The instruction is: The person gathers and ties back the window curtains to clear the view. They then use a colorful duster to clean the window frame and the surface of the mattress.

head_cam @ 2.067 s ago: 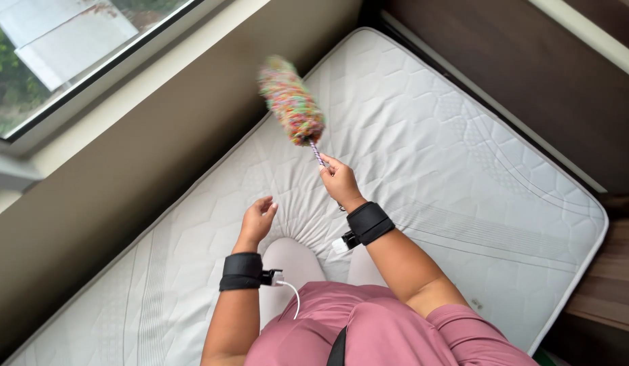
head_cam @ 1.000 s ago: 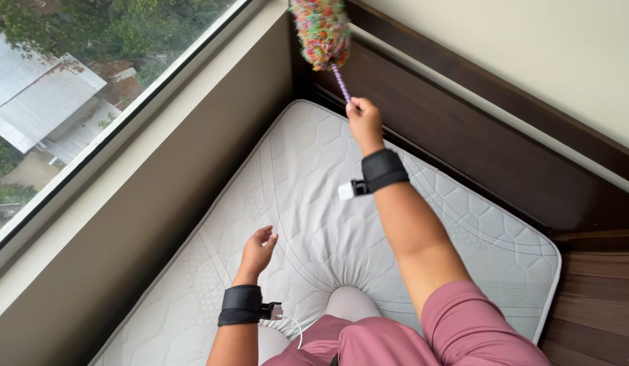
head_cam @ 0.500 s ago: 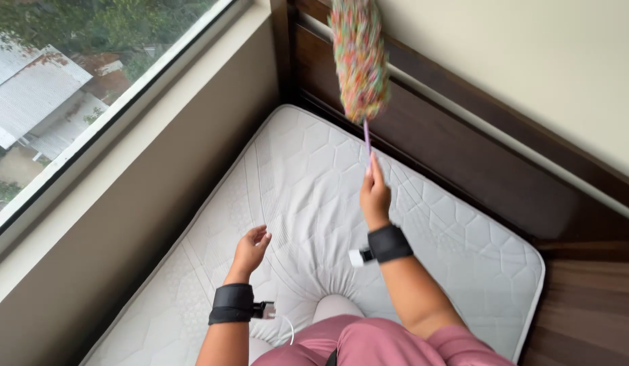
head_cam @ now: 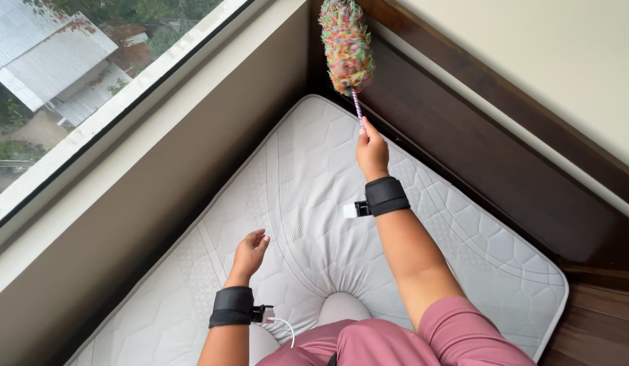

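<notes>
My left hand (head_cam: 249, 253) hovers low over the white mattress (head_cam: 307, 176), fingers loosely spread, holding nothing. My right hand (head_cam: 372, 150) stretches forward at full reach, grip clamped on the thin handle of a multicoloured duster (head_cam: 346, 45), its head raised against the dark wooden headboard (head_cam: 504, 163).

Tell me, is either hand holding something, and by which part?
The right hand grips the multicoloured duster by the lower end of its thin striped handle. The left hand holds nothing, fingers loosely curled.
</notes>
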